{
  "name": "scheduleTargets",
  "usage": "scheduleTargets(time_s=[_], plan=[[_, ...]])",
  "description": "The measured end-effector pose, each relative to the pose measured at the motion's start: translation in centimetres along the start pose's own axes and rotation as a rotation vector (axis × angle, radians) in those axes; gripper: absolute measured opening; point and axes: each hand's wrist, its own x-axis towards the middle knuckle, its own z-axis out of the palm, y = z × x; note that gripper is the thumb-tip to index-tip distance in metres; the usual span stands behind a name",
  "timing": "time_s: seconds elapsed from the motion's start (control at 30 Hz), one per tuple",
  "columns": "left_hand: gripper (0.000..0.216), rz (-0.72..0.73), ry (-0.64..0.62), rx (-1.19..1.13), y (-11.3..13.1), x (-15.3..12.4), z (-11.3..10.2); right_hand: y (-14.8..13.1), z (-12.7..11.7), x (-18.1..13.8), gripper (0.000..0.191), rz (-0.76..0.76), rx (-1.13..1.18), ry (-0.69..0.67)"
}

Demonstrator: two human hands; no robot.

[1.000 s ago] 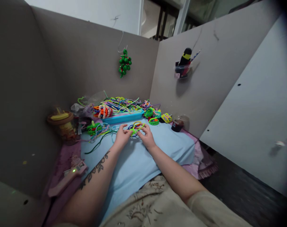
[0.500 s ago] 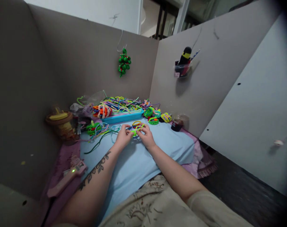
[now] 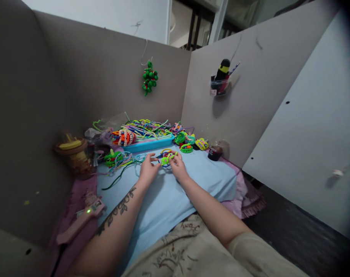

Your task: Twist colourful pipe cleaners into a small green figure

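the work surface is boxed in by grey panels (image 3: 105,88) at the left, back and right, so free room is found only on the near half of the light blue cloth (image 3: 169,200), which is bare between the forearms and towards its right edge. the far edge of the cloth is crowded: a blue tray (image 3: 147,146) heaped with coloured pipe cleaners is set along it, small finished coils (image 3: 192,143) are lined up beside the tray to the right, and a dark jar (image 3: 215,152) is placed near the right panel. loose strands (image 3: 121,163) are spread to the left, with a lidded cup (image 3: 72,153) beyond them and a pink glue gun (image 3: 81,219) laid on the purple mat at the near left. the neon green pipe-cleaner piece (image 3: 165,159) is held just above the cloth, in front of the tray, its long axis laid across from hand to hand; its finer shape is too small to be told. the left hand (image 3: 148,170) is stretched forward, palm down, its fingertips pinched on the piece's left end. the right hand (image 3: 177,167) is turned inward, fingers curled and pressed onto the right end.
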Motion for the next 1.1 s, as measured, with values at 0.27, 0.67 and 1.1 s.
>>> scheduleTargets(time_s=[0.27, 0.67, 1.1], plan=[[0.062, -0.149, -0.144, -0.402, 1.5, -0.8, 0.8, -0.5, 0.1, -0.2, 0.023, 0.000, 0.036, -0.027], [0.048, -0.191, 0.009, -0.414, 1.2, -0.4, 0.1, -1.5, -0.6, -0.3, 0.012, -0.130, -0.172, 0.253], [0.044, -0.251, 0.033, -0.427, 1.4, -0.2, 0.1, -1.6, -0.3, -0.8, 0.022, -0.412, -0.335, -0.050]])
